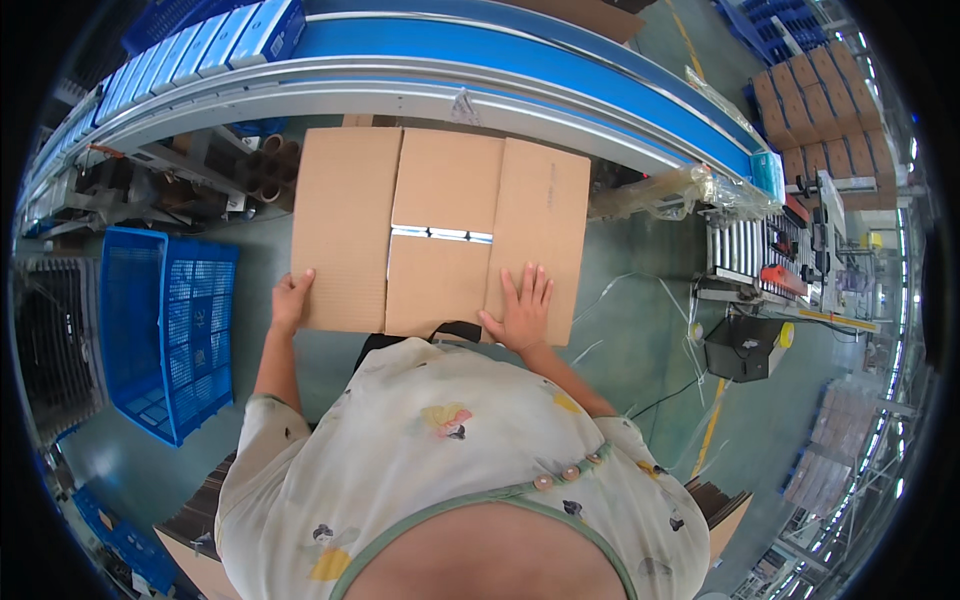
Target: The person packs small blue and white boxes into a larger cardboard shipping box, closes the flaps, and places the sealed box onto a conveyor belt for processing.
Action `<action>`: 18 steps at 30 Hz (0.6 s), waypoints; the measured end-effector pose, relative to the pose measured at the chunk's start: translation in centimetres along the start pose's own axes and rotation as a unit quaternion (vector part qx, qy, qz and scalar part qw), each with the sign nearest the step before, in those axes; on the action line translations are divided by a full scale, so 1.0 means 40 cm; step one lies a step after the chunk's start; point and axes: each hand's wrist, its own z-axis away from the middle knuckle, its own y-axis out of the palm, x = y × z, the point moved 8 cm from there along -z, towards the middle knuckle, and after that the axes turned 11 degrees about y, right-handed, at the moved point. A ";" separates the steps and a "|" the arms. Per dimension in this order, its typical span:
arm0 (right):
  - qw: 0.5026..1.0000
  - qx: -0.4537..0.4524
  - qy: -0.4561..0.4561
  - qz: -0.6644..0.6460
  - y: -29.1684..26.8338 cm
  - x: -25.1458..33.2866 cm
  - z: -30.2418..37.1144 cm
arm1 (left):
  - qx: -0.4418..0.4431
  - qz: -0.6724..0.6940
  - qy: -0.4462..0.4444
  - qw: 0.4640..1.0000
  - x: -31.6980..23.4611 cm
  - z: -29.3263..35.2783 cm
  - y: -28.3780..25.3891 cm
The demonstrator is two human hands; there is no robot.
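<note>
In front of me is a brown cardboard box. Its near and far flaps are folded in. A narrow gap between them shows white and blue contents. The left flap and right flap spread out to the sides. My left hand is closed at the outer near corner of the left flap, its thumb on top and the other fingers partly hidden at the edge. Flat on the near part of the right flap lies my right hand, with its fingers spread and nothing in them.
Beyond the box runs a blue conveyor belt with a metal rail, carrying a row of blue and white boxes at the left. A blue plastic crate stands on the left floor. To the right are a roller conveyor and a black bin.
</note>
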 end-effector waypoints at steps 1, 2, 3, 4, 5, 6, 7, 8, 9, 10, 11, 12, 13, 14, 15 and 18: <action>1.000 0.005 0.004 0.005 0.000 -0.006 0.006 | 0.019 0.014 0.025 0.999 -0.065 0.036 -0.002; 1.000 0.008 0.005 0.008 0.001 -0.010 0.004 | 0.034 0.029 0.051 0.998 -0.134 0.066 0.000; 1.000 0.012 0.003 0.011 0.003 -0.009 0.004 | 0.072 -0.010 0.097 0.993 -0.207 0.099 0.014; 1.000 0.006 0.001 0.007 0.002 -0.010 -0.003 | 0.110 -0.051 0.143 0.982 -0.282 0.134 0.038; 1.000 0.003 0.000 0.005 0.001 -0.011 -0.010 | 0.149 -0.090 0.185 0.967 -0.349 0.178 0.071; 1.000 0.003 -0.003 0.001 0.002 -0.012 -0.009 | 0.212 -0.092 0.195 0.953 -0.412 0.226 0.130; 1.000 0.005 0.001 0.000 -0.002 -0.015 -0.012 | 0.275 -0.092 0.207 0.934 -0.467 0.257 0.204; 1.000 0.009 0.004 -0.002 -0.011 -0.016 -0.022 | 0.316 -0.109 0.281 0.900 -0.494 0.270 0.273; 1.000 0.009 0.010 -0.003 -0.018 -0.018 -0.027 | 0.327 -0.150 0.324 0.875 -0.498 0.262 0.338; 1.000 0.016 0.014 -0.007 -0.020 -0.015 -0.026 | 0.340 -0.194 0.340 0.855 -0.477 0.241 0.403; 1.000 0.024 0.016 -0.012 -0.022 -0.013 -0.026 | 0.350 -0.237 0.354 0.834 -0.450 0.228 0.465; 0.999 0.031 0.013 -0.014 -0.020 -0.011 -0.030 | 0.344 -0.313 0.363 0.807 -0.424 0.224 0.513; 0.999 0.035 0.011 -0.019 -0.011 -0.017 -0.033 | 0.334 -0.388 0.369 0.776 -0.403 0.218 0.557; 0.999 0.039 0.012 -0.026 0.001 -0.024 -0.027 | 0.326 -0.462 0.370 0.737 -0.377 0.212 0.587; 0.998 0.044 0.013 -0.033 0.012 -0.029 -0.027 | 0.304 -0.488 0.393 0.717 -0.366 0.211 0.601; 0.994 0.046 0.085 -0.049 0.042 -0.025 -0.046 | 0.269 -0.499 0.451 0.690 -0.342 0.219 0.629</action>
